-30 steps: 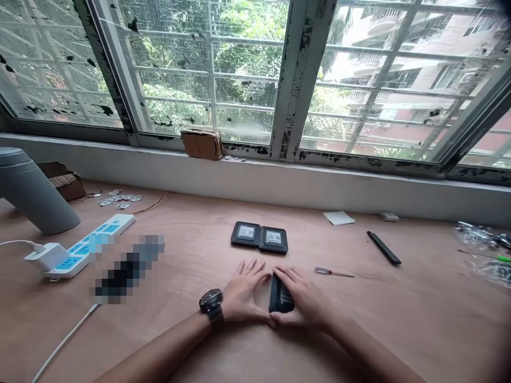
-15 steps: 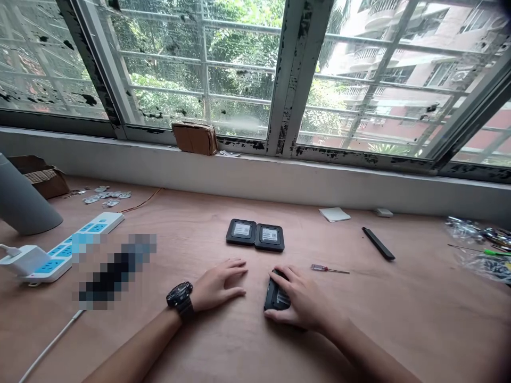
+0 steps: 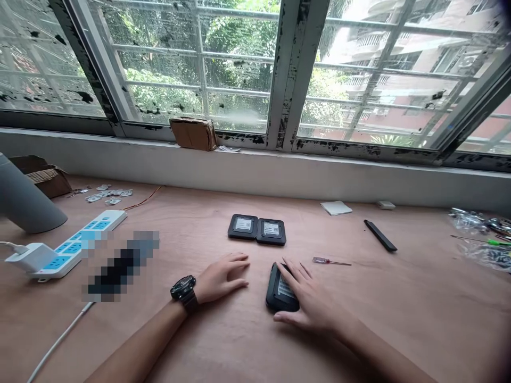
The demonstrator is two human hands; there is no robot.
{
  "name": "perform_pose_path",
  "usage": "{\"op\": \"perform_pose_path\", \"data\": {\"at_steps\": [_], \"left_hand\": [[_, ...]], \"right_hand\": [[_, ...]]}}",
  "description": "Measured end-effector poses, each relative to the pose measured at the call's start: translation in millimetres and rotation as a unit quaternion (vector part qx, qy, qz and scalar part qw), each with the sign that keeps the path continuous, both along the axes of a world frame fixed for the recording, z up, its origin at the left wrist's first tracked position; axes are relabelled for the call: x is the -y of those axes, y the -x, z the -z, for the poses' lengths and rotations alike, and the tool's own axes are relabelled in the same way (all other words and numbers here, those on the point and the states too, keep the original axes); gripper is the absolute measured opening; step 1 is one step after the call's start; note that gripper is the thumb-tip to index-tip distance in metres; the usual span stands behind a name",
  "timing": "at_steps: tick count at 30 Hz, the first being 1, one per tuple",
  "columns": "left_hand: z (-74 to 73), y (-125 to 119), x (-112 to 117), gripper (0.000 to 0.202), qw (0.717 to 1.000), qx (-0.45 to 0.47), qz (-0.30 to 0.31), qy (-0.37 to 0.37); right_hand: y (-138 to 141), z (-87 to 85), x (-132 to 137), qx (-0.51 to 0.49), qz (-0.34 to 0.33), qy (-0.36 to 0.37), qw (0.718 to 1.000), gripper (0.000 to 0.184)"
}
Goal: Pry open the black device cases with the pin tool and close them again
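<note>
Hands: left hand (image 3: 220, 279) lies palm down on the counter (image 3: 403, 330), fingers loosely together, holding nothing, black wristwatch (image 3: 183, 288) on its wrist. Right hand (image 3: 313, 304) is over a black rounded unit (image 3: 281, 298), fingers spread across its top, thumb low beside its near end. Can't tell if that's a real grip or just contact.

Black unit sits on the counter between the hands, slightly tilted in plan, near the front edge of the counter and about mid-width, with its white label partly covered by fingers.

Just behind it: two matching black units (image 3: 257, 229), side by side and touching, labels up.

Right of right hand: red-handled screwdriver (image 3: 330, 261), then black bar (image 3: 380, 235). White pad (image 3: 336, 208) and small white block (image 3: 386, 205) along the back edge.

Right edge: clear bag with metal hardware (image 3: 485, 254), green-handled tool (image 3: 493, 241) across it.

Left side: blue-and-white power strip (image 3: 75, 244) with white charger (image 3: 30, 257), grey cylinder (image 3: 24, 202), cardboard box (image 3: 42, 178), small metal parts (image 3: 107, 194). Pixelated object (image 3: 122, 266) beside the strip, can't identify.
</note>
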State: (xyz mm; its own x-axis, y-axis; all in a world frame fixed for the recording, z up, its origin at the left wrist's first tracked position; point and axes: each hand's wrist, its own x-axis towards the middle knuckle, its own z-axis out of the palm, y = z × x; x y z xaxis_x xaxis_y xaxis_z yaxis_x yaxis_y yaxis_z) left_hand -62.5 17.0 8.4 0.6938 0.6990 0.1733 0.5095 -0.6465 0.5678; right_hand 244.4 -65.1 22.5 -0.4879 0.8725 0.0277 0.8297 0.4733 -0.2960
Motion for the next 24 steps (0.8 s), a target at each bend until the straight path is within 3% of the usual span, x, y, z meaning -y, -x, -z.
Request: {"op": "perform_pose_path", "data": {"at_steps": [6,9,12,16,19,24], "left_hand": [[-1.1,0.6,-0.5,0.052,1.000,0.001,-0.005,0.004],[-2.3,-0.9,0.7,0.049,1.000,-0.007,-0.011,-0.021],[-1.7,-10.5,10.0,0.043,0.996,-0.007,-0.006,-0.094],[3.2,-37.1,35.0,0.050,0.978,-0.010,0.068,-0.199],[5.4,-54.5,51.3,0.039,0.955,-0.042,0.130,-0.265],[9.3,-61.5,60.6,0.044,0.932,-0.085,0.152,-0.318]], "right_hand": [[-6.2,7.0,11.7,-0.021,0.070,0.023,0.997,0.107],[-5.5,5.0,4.2,-0.038,0.058,0.020,0.997,0.107],[-8.6,3.5,-8.2,-0.058,0.026,0.011,0.998,0.107],[-19.3,8.4,-17.1,-0.070,-0.019,-0.004,0.997,0.106],[-28.3,18.1,-13.5,-0.056,-0.006,-0.021,0.998,0.099],[-35.5,29.8,-3.5,-0.033,-0.003,-0.037,0.999,0.092]]}}
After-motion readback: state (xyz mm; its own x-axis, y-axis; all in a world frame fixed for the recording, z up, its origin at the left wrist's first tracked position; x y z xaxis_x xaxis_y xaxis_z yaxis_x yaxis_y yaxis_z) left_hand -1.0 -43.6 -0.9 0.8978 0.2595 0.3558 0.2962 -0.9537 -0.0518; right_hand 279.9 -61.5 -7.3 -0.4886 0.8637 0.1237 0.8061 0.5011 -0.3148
